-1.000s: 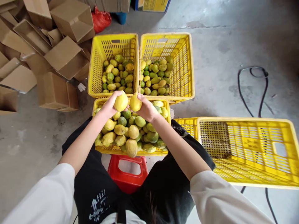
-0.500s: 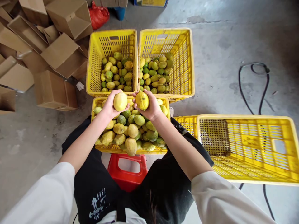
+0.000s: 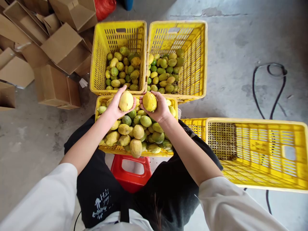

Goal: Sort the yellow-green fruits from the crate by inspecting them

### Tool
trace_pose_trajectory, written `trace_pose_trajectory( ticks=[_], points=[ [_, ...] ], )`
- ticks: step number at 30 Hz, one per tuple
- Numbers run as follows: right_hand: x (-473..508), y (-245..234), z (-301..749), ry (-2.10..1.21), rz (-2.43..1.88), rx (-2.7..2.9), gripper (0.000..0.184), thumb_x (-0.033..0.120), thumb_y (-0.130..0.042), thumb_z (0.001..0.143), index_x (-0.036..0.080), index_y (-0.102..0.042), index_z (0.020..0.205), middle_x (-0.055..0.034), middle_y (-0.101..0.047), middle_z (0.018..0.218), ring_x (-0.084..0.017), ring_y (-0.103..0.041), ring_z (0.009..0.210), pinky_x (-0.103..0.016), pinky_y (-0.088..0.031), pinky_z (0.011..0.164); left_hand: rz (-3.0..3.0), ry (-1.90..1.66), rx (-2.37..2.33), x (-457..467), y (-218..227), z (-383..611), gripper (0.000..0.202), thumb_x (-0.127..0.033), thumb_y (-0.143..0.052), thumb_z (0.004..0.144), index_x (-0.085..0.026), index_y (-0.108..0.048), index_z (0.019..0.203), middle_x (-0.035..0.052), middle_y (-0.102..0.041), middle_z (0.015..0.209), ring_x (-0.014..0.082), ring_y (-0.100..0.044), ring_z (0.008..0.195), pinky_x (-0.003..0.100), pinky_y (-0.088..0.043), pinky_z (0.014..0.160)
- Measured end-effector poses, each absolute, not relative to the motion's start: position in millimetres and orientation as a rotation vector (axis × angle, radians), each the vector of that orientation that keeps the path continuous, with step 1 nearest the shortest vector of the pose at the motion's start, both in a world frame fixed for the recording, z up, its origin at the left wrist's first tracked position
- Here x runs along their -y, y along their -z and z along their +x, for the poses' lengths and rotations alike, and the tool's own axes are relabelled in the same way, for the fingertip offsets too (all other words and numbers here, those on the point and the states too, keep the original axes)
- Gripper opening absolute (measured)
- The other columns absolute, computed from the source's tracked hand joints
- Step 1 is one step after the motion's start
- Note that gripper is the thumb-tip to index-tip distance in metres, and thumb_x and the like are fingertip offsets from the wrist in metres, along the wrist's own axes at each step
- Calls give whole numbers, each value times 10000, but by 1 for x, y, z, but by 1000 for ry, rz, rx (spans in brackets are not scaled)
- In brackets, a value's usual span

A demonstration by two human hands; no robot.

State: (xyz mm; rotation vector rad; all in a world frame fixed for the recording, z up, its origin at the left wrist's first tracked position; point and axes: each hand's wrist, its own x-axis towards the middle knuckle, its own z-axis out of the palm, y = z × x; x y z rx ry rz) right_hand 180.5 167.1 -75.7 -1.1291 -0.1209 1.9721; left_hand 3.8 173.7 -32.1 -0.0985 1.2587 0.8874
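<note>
Just above the near yellow crate (image 3: 134, 150), which is heaped with green and yellow lemons (image 3: 145, 121), both my hands are raised side by side. A pale yellow lemon (image 3: 126, 101) rests in my left hand (image 3: 116, 108), its fingers curled round it. My right hand (image 3: 163, 108) grips a deeper yellow lemon (image 3: 149, 102) with darker marks. The two held lemons are apart from each other. Part of the heap is hidden beneath my hands and forearms.
Beyond the near crate stand a left yellow crate (image 3: 96, 64) and a right yellow crate (image 3: 202, 64), both part-filled with lemons. Another yellow crate (image 3: 260, 146) lies at the right. A red stool (image 3: 120, 171), cardboard boxes (image 3: 56, 86) and a black cable (image 3: 255, 93) are around.
The lemon in my right hand has turned, so a different side shows. Both hands keep their lemons and stay over the near crate. The view has shifted slightly.
</note>
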Motion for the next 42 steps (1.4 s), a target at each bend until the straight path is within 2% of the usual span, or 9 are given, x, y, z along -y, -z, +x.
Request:
trace_pose_trajectory(
  ticks=[5, 8, 13, 20, 24, 27, 33, 38, 42],
  points=[
    [-166, 62, 176, -1928, -1207, 110, 256, 490, -878, 1070, 305, -707, 1024, -1, -797, 856, -247, -860, 972, -342, -784, 894, -57, -925, -1289, -170, 31, 10, 134, -313, -864, 1073, -237, -757, 1098, 28, -768, 830, 237, -816, 833, 379, -719, 899],
    [-164, 54, 174, -1907, -1254, 53, 243, 467, -866, 1111, 283, -726, 1037, 3, -763, 826, -212, -817, 889, -338, -786, 933, -50, -955, -1361, -169, 33, 11, 128, -316, -827, 1074, -267, -724, 1016, 1, -743, 813, 224, -784, 838, 324, -691, 840],
    [-165, 59, 177, -1850, -1203, -26, 261, 363, -940, 1042, 289, -689, 1034, 37, -772, 853, -169, -787, 815, -310, -791, 853, -157, -960, -1302, -168, 31, 10, 100, -267, -683, 1093, -297, -779, 1095, 14, -718, 803, 226, -758, 766, 278, -646, 669],
    [-179, 92, 201, -1807, -1114, -22, 187, 440, -719, 1089, 269, -696, 1017, -16, -814, 880, -193, -812, 813, -226, -642, 588, -284, -1003, -1277, -174, 39, 1, 129, -310, -745, 1112, -286, -805, 1224, 31, -802, 940, 223, -816, 793, 301, -703, 773],
    [-182, 100, 210, -1786, -1136, 109, 246, 514, -800, 1076, 286, -716, 1041, -12, -819, 938, -222, -825, 890, -305, -726, 701, -272, -959, -1330, -176, 35, 2, 126, -393, -806, 1124, -276, -786, 1163, 22, -760, 879, 185, -746, 685, 267, -674, 691],
    [-180, 96, 210, -1734, -1201, 166, 328, 586, -811, 1103, 278, -727, 1027, -13, -774, 921, -217, -820, 894, -318, -741, 747, -233, -958, -1365, -175, 28, 7, 126, -351, -827, 1124, -259, -749, 1089, 9, -725, 834, 164, -711, 670, 244, -660, 676],
    [-183, 94, 207, -1665, -1275, 191, 346, 590, -853, 1088, 282, -708, 1024, 8, -737, 915, -209, -815, 885, -342, -775, 786, -157, -1042, -1404, -173, 27, 9, 232, -311, -789, 1122, -248, -639, 956, -17, -685, 838, 159, -697, 763, 316, -711, 862],
    [-183, 101, 202, -1799, -1221, 82, 289, 566, -760, 1109, 283, -732, 1058, -40, -769, 874, -270, -868, 958, -359, -782, 754, -134, -982, -1355, -172, 38, 5, 70, -346, -779, 1048, -306, -766, 1104, 26, -803, 975, 245, -805, 932, 323, -711, 814],
    [-179, 87, 194, -1836, -1284, -40, 235, 501, -659, 1164, 292, -750, 1106, -26, -784, 868, -253, -869, 921, -326, -756, 687, -156, -915, -1337, -172, 43, 4, 201, -327, -754, 1036, -313, -831, 1221, 83, -847, 1048, 317, -867, 1022, 401, -746, 833]
  ],
)
